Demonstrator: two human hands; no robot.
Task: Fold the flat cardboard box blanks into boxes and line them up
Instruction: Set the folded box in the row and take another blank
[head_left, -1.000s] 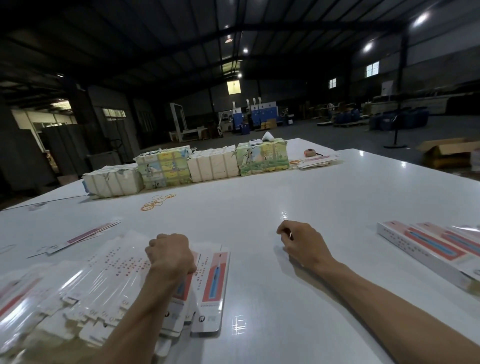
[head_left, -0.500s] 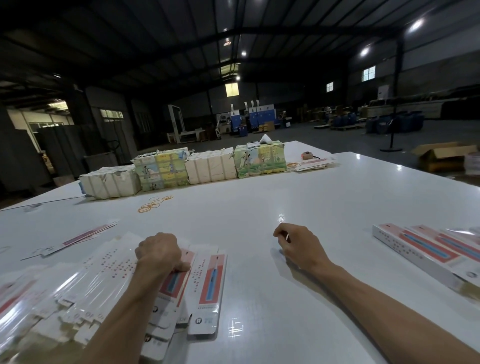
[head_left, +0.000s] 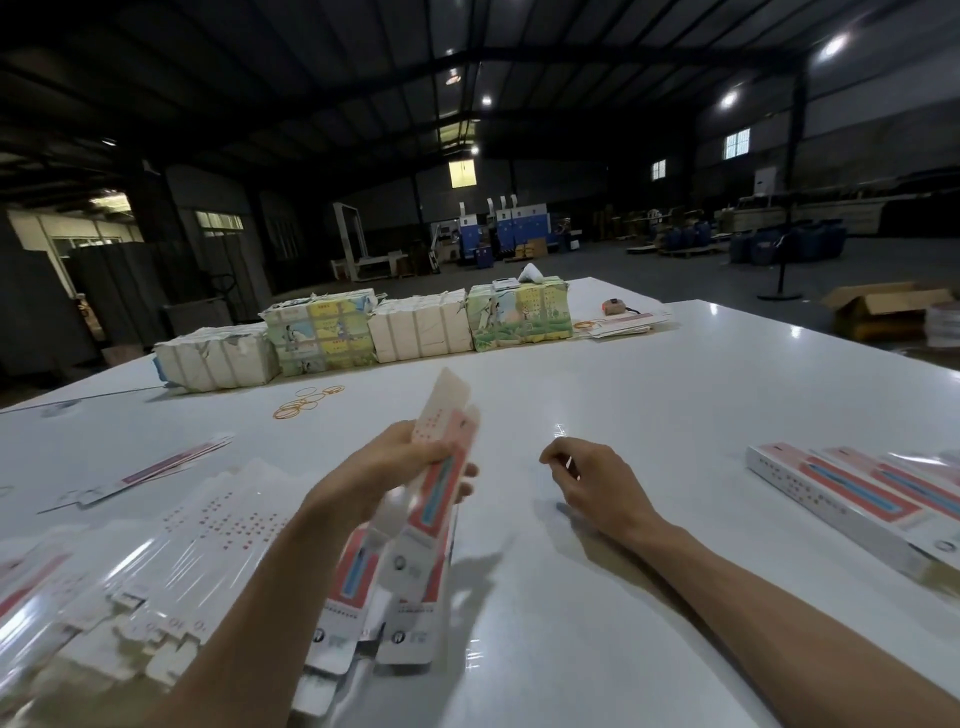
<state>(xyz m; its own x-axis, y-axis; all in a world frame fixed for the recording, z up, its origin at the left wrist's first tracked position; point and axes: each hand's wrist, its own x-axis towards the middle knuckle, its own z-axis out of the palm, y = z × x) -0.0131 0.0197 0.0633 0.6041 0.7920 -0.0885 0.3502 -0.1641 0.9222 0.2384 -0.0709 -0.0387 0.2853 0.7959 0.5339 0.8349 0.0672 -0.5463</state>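
Observation:
My left hand grips a flat white-and-red box blank and holds it tilted above the table, its far end pointing away from me. Under it lies a fanned pile of flat blanks on the near left of the white table. My right hand rests on the table a little to the right, fingers loosely curled, with nothing seen in it. Folded boxes with red and blue print lie side by side at the right edge.
Wrapped bundles stand in a row across the far side of the table. Loose rubber bands lie in front of them. A single flat blank lies at the left. An open brown carton sits on the floor at the right.
My left hand has lifted one blank off the pile and raised it toward the middle. My right hand has barely moved.

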